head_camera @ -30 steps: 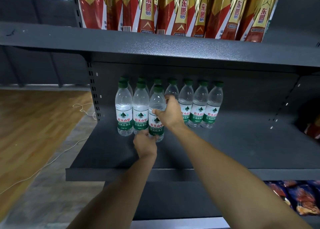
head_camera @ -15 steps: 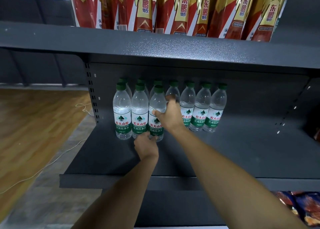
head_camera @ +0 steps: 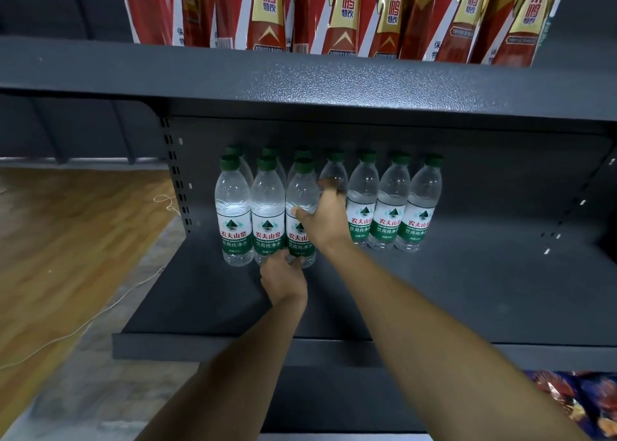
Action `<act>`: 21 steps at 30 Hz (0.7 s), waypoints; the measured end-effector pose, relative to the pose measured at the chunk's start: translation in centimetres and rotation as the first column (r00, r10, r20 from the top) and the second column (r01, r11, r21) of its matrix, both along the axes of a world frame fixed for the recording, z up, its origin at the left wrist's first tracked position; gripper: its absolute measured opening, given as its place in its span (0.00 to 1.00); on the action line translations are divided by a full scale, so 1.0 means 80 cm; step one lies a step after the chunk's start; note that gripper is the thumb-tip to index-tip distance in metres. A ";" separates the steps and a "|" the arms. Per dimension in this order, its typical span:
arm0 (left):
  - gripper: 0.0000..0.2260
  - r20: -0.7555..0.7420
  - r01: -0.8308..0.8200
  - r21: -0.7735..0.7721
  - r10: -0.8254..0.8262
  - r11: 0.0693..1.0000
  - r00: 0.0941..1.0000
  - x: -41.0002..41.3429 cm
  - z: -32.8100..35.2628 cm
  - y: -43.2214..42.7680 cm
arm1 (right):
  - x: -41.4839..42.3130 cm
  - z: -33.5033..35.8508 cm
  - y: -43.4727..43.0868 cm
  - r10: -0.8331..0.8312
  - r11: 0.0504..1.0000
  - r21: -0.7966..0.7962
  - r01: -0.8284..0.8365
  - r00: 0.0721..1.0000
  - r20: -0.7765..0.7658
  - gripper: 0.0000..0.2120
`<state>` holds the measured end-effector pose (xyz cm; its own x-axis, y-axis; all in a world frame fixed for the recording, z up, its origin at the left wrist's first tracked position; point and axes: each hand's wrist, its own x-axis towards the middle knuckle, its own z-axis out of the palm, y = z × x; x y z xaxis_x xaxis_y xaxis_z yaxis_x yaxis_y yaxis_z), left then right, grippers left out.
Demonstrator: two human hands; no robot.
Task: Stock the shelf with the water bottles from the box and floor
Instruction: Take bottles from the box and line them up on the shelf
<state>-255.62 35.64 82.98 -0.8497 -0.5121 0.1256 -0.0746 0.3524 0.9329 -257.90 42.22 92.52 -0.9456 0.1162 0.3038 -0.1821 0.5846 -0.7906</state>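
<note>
Third front-row water bottle (head_camera: 300, 207), right hand (head_camera: 322, 222) clasping its shoulder and left hand (head_camera: 283, 278) curled at its base, now pushed back level with neighbouring bottles (head_camera: 267, 213) left of the fingers on the shelf (head_camera: 467, 290); placement judged nearly complete.

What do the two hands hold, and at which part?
Both hold one water bottle: the right hand grips its middle, the left hand its base.

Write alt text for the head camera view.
Two bare hands steady a green-capped water bottle on a dark shelf: the right hand grips its side, the left hand holds its base. Other water bottles stand beside and behind it; red-and-gold drink bottles line the shelf above.
</note>
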 end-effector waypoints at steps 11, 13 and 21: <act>0.07 -0.098 0.086 -0.101 -0.096 0.991 0.991 0.038 0.010 -0.017 | 0.002 -0.006 -0.004 -0.061 0.994 -0.085 0.067 0.995 0.078 0.25; 0.10 -0.121 0.096 -0.134 -0.112 0.986 0.986 0.049 0.011 -0.025 | 0.012 -0.016 -0.006 -0.092 0.984 -0.147 0.104 0.992 0.082 0.26; 0.11 -0.332 0.111 -0.201 -0.175 0.973 0.927 0.122 -0.027 -0.050 | 0.108 -0.057 -0.037 0.016 0.935 -0.351 -0.049 0.995 -0.098 0.18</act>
